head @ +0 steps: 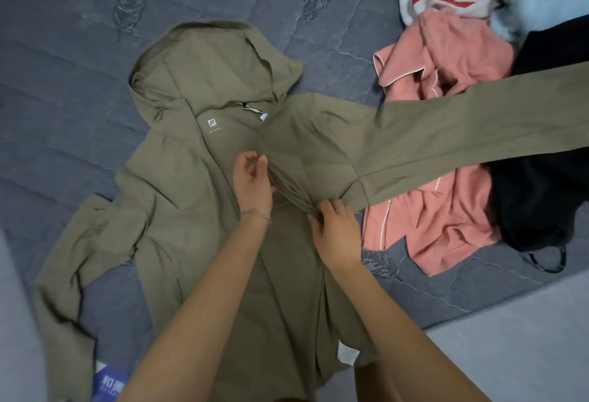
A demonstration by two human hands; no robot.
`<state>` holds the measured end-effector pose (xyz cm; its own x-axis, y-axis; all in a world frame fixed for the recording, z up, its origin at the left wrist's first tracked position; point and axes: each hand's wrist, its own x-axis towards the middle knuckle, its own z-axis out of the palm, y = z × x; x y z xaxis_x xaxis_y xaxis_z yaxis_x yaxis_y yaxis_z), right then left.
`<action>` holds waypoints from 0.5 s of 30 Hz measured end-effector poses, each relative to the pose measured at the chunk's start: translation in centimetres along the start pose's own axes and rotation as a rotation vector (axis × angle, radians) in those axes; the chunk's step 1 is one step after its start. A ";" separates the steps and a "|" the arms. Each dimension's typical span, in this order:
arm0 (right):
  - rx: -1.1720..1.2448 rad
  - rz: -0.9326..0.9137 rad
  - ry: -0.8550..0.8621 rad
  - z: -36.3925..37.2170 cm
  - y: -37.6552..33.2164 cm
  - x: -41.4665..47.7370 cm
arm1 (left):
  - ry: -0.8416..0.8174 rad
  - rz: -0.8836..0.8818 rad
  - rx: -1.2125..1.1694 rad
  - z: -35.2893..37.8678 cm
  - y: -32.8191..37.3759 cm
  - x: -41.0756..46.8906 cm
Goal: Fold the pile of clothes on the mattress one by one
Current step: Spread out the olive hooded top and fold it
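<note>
- Olive hooded jacket lies open on the grey mattress — spread out, with no fold made yet, as far as I can judge.
- Left hand and right hand each pinch its bunched front panel.
- Its sleeve drapes over the pile to the right — pink, white, blue and dark garments, all unfolded.

Both hands — left hand, right hand — pinch the olive hoodie.
</note>
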<state>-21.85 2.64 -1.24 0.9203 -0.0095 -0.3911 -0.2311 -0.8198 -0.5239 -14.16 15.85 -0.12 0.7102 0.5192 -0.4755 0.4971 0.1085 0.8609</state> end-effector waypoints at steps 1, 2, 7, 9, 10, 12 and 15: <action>0.029 -0.007 -0.013 0.3 -0.5 -0.2 | 0.040 -0.012 -0.013 -1.1 -0.2 0.4; 0.075 -0.009 -0.013 0.5 -1.3 -0.4 | 0.093 -0.025 -0.034 -2.2 -0.4 0.8; 0.145 -0.097 0.055 2.4 -5.1 -1.6 | 0.327 -0.176 -0.114 -6.9 -2.0 3.0; 0.102 -0.068 0.020 3.5 -5.7 -1.7 | 0.290 -0.224 0.016 -8.1 -2.8 3.5; 0.083 -0.042 -0.024 3.9 -5.7 -1.7 | 0.249 -0.203 0.125 -8.5 -3.1 3.7; 0.042 0.003 -0.117 4.7 -5.6 -1.6 | 0.155 -0.051 0.363 -9.3 -3.1 4.1; 0.002 -0.002 -0.143 5.3 -5.4 -1.4 | 0.024 0.213 0.648 -9.5 -2.2 5.7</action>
<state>-23.58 10.18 -1.87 0.8663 0.0736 -0.4940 -0.2306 -0.8185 -0.5263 -15.95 26.60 -2.96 0.8183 0.4922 -0.2969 0.5510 -0.5244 0.6492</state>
